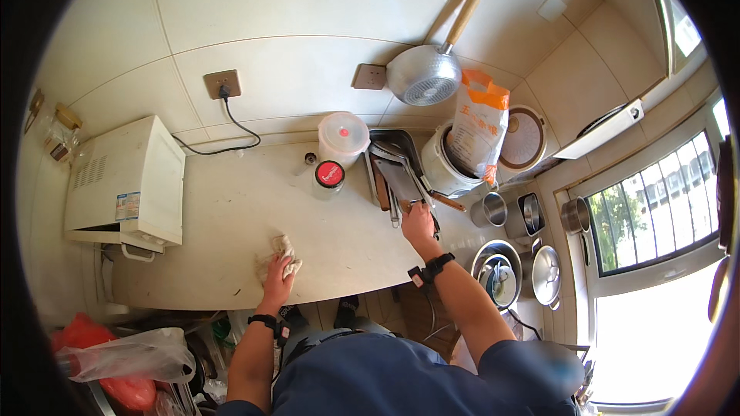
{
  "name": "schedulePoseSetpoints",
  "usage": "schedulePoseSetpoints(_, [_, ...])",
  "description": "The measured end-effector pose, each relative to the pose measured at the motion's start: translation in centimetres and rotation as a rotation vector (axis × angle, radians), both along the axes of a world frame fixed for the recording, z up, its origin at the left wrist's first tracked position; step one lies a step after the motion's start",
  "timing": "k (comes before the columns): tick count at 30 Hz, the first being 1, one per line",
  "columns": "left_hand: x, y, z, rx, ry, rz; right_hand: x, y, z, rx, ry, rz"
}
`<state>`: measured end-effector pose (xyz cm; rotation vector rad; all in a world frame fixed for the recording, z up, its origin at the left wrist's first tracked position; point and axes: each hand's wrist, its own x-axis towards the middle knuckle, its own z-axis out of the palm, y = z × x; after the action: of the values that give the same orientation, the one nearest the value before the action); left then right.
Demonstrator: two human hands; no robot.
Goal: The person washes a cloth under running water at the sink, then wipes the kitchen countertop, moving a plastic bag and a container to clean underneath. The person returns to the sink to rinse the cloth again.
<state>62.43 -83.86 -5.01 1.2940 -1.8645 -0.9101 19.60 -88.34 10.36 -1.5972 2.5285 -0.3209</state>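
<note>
My left hand point(280, 278) rests on a crumpled pale cloth point(284, 247) near the front edge of the white countertop point(214, 254). Farther right, my right hand point(417, 222) grips the wooden handle of a cleaver point(399, 181), whose broad metal blade lies over a dark tray point(414, 150) of utensils with wooden and metal handles. Left of that tray stand a translucent tub with a pink-tinted lid point(343, 134) and a glass jar with a red and black lid point(329, 174). A small dark-topped item point(310, 158) is beside them.
A white microwave-like appliance point(127, 185) stands at the left. On the right are a white pot point(451, 167) holding an orange and white bag point(481, 127), metal cups point(489, 210) and nested bowls point(496, 277). A saucepan point(426, 75) hangs on the wall. Plastic bags point(133, 358) lie lower left.
</note>
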Motion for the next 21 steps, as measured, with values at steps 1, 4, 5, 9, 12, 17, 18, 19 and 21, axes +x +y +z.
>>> schedulePoseSetpoints(1, [0.0, 0.0, -0.1, -0.001, 0.015, -0.012, -0.3, -1.3, -1.2, 0.121, 0.162, 0.056])
schedulePoseSetpoints(4, [-0.1, -0.6, -1.1, -0.064, 0.010, -0.023, -1.8, -4.2, -4.8, 0.437, 0.565, 0.230])
schedulePoseSetpoints(5, [-1.0, -1.0, -1.1, -0.129, -0.013, -0.029, -3.5, -4.5, -5.3, 0.517, 0.653, 0.272])
schedulePoseSetpoints(9, [0.8, -0.5, 4.3, 0.223, 0.233, 0.246, 0.6, -5.2, -1.1, 0.206, 0.107, -0.165])
schedulePoseSetpoints(12, [4.3, 0.9, 7.5, 0.217, 0.460, 0.443, 2.3, -4.3, 0.7, 0.039, 0.120, -0.078])
schedulePoseSetpoints(17, [14.0, 1.7, 9.4, 0.020, 0.308, 0.858, 3.1, 0.7, 2.0, -0.451, -0.030, 0.288])
schedulePoseSetpoints(18, [16.7, 1.9, 8.4, 0.044, 0.306, 0.906, 3.7, 2.2, 2.8, -0.513, -0.054, 0.382])
schedulePoseSetpoints(19, [18.9, 1.8, 6.9, 0.063, 0.303, 0.955, 4.6, 3.4, 3.6, -0.488, -0.080, 0.411])
schedulePoseSetpoints(21, [22.1, 1.9, 2.5, -0.045, -0.140, 0.971, 7.0, 5.3, 4.8, -0.443, -0.144, 0.487])
